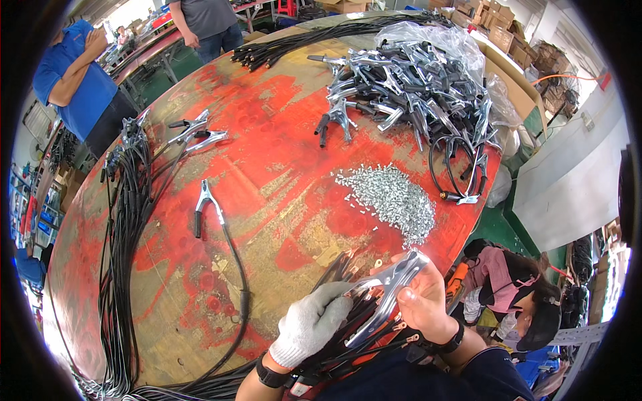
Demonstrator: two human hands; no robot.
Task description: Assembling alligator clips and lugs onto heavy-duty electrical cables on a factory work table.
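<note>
Both hands, gloved left (311, 324) and bare right (422, 301), pinch one shiny metal clamp (388, 287); few cabled clamps (200, 134) done, big loose clamp pile (408, 80) left.

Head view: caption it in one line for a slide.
Gloved left hand and bare right hand hold a metal clamp over a worn red table.

The metal clamp (388, 291) near the bottom of the frame is shiny and silver. The left hand (309, 325) wears a soft grey knit cloth glove. The table (267, 154) has worn, scratched red paint. The small screws (391, 197) gleam, and the cables (120, 267) at left look like matt black rubber.
</note>
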